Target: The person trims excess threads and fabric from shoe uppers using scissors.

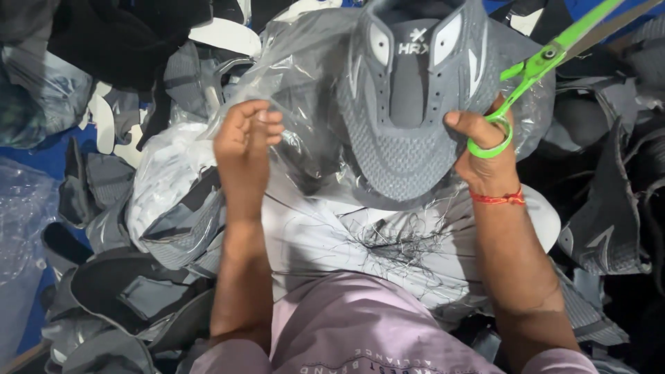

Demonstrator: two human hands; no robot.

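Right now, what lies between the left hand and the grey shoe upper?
In the head view, crinkled clear plastic bag spans from left hand to grey shoe upper.

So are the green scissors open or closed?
Cannot tell. The green scissors hang from the right hand by one finger loop, and their blades run out past the picture's top edge.

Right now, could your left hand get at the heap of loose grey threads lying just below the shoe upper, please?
Probably yes: the left hand only pinches the clear plastic bag, and the threads lie uncovered on the white surface close below.
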